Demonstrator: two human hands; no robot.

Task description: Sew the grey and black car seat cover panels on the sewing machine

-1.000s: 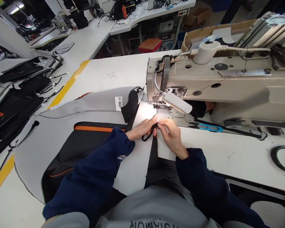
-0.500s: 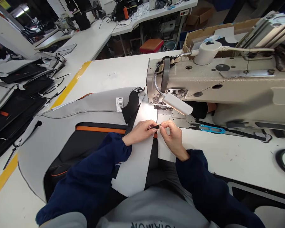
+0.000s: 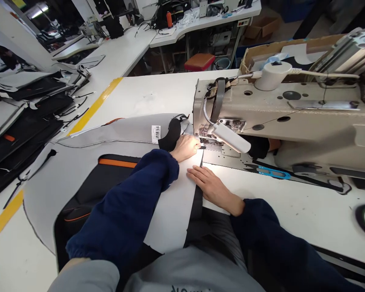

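Observation:
My left hand (image 3: 186,147) is closed at the needle area of the sewing machine (image 3: 280,117). A short black strip (image 3: 202,147) shows at its fingertips, beside the presser foot. My right hand (image 3: 214,188) lies flat, fingers stretched over the edge of the grey fabric piece (image 3: 173,215), a little nearer to me. That piece is part of a large grey and black sewn cover (image 3: 45,190) with orange trim and a white barcode label (image 3: 155,134), spread to the left. The machine's lamp (image 3: 231,138) lights the spot by my left fingers.
Blue-handled thread snips (image 3: 273,172) lie on the table to the right of my hands. Stacked black and grey pieces (image 3: 24,105) stand at the left. Behind are a cardboard box (image 3: 246,61), a red stool (image 3: 200,62) and another white table (image 3: 170,38).
My hands have parted. The left moved forward to the needle with the black strip; the right let go and came down flat on the fabric.

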